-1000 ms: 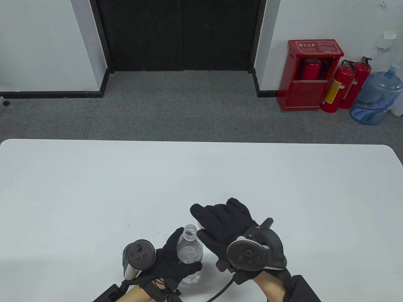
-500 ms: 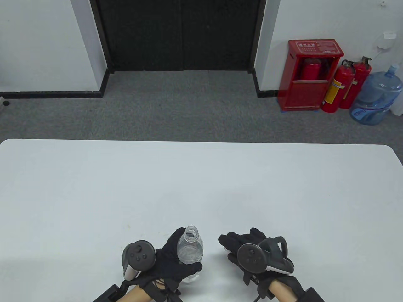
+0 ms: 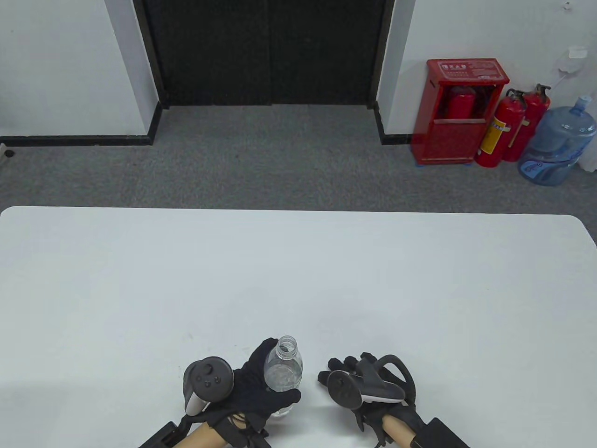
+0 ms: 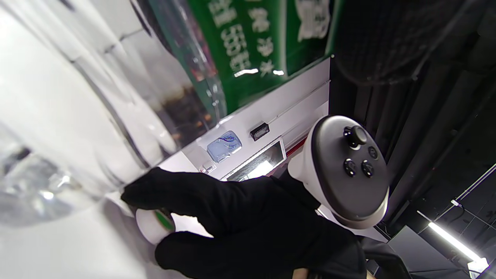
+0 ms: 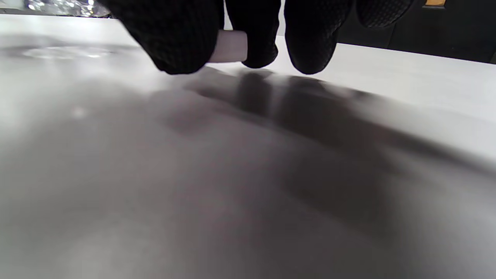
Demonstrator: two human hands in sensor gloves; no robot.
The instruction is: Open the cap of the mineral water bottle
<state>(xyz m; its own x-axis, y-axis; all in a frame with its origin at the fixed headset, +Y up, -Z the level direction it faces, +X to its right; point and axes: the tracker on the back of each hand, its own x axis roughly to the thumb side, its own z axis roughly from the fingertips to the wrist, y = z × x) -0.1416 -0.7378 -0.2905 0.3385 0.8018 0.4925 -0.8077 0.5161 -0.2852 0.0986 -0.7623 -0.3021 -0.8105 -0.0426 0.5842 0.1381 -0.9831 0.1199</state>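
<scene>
White tabletop (image 3: 140, 280) fills the scene, and all the action sits at its near edge, so take the bottle (image 3: 282, 373) as the landmark. It stands upright, long axis vertical, mouth open to the ceiling: no cap on the neck. Left hand (image 3: 254, 387) is wrapped around the bottle's body from the left, thumb across the front and fingers curled behind, a firm hold at mid-height. In the left wrist view the clear wall and the green label (image 4: 263, 42) loom right against that palm.

Now the part that matters. Just to the right of the bottle, close but not touching it, the right hand (image 3: 359, 387) sits low on the table, knuckles up, tracker on top. From the table view you cannot see what it holds. The right wrist view settles it: the gloved fingertips (image 5: 310, 42) point down at the surface, and the white cap (image 5: 229, 46) is pinched between thumb and a finger, right at table level. The left wrist view agrees, showing the cap (image 4: 153, 226) peeking out under the right hand's fingers, beside the bottle's base. Whether it already rests on the table or hangs a hair above, I cannot tell.

So the cap lies directly under the right hand's fingers, to the right of the bottle, and the right hand alone has it. My read: opening is done, and what remains is simply releasing the cap there.

Farther back beyond the bottle: grey carpet, a dark doorway (image 3: 266, 51), a red extinguisher cabinet (image 3: 459, 112) and a blue water jug (image 3: 557, 144) off to the far right.
</scene>
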